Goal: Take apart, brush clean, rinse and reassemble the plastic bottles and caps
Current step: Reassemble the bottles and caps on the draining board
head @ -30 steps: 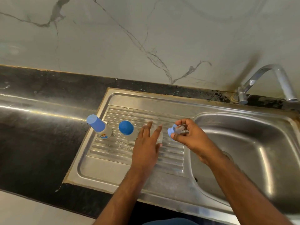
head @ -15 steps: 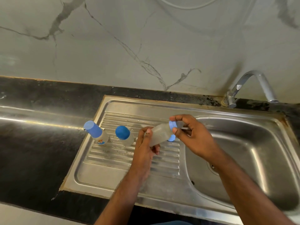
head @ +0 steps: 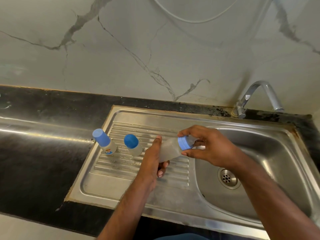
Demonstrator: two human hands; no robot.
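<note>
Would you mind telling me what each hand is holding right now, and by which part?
The left hand grips the clear bottle round its body; the right hand pinches the light blue collar at its neck.

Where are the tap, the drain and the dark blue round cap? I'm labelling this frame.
tap (head: 249, 94), head view, on its curved spout.
drain (head: 226, 177), head view, on the perforated strainer's centre.
dark blue round cap (head: 131, 141), head view, on its domed top.
</note>
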